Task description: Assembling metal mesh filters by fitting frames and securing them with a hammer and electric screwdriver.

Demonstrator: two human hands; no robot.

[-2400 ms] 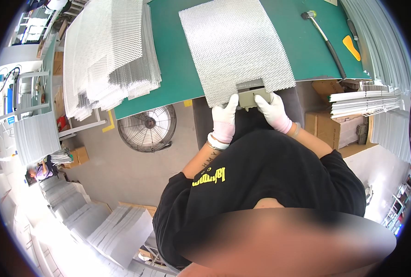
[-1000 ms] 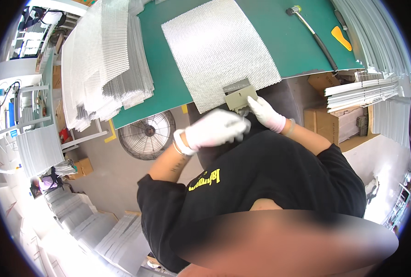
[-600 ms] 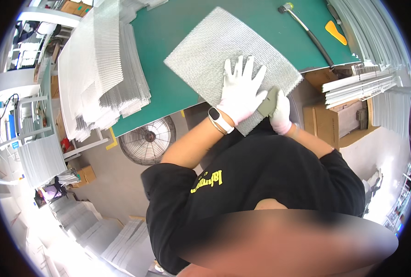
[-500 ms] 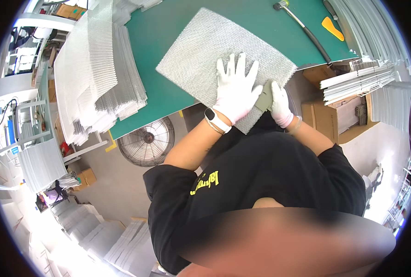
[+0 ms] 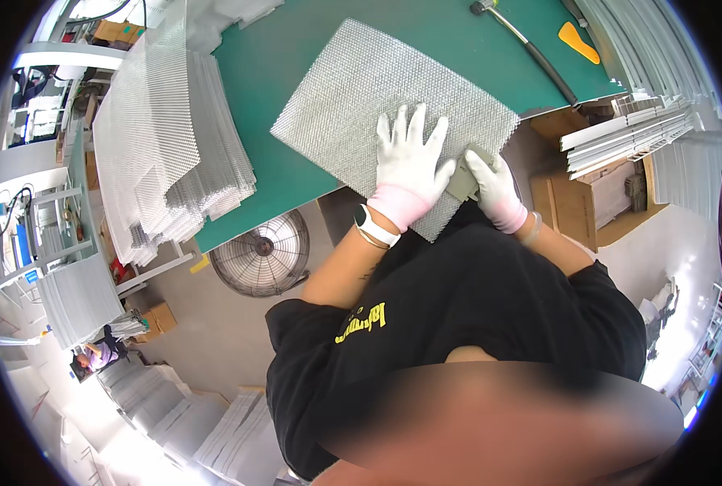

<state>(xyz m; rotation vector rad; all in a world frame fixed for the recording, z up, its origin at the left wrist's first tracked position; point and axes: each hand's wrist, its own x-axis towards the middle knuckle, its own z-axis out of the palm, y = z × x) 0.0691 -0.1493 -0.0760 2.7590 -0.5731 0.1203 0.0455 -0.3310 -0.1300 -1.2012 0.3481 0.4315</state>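
Observation:
A silvery honeycomb-mesh panel (image 5: 353,97) lies at a slant on the green table (image 5: 272,49), its near corner reaching past the table's front edge toward my body. My left hand (image 5: 410,162), in a white glove with a pink cuff, rests flat on the panel with its fingers spread. At the panel's near right edge, my gloved right hand (image 5: 497,190) grips a flat grey-green block (image 5: 462,180), thumb on one side. The block sits against the panel's edge; its far side is partly covered by the fingers.
Stacked mesh panels (image 5: 215,138) stand on the table's left. A black-handled hammer (image 5: 531,53) and a yellow scraper-like piece (image 5: 578,42) lie far right. White strips (image 5: 620,134) and a cardboard box (image 5: 568,206) are at the right. A floor fan (image 5: 262,251) stands below the table.
My right hand has shifted slightly, its thumb and fingers now more over the grey-green block. My left hand has slid a little nearer on the panel, fingers still spread.

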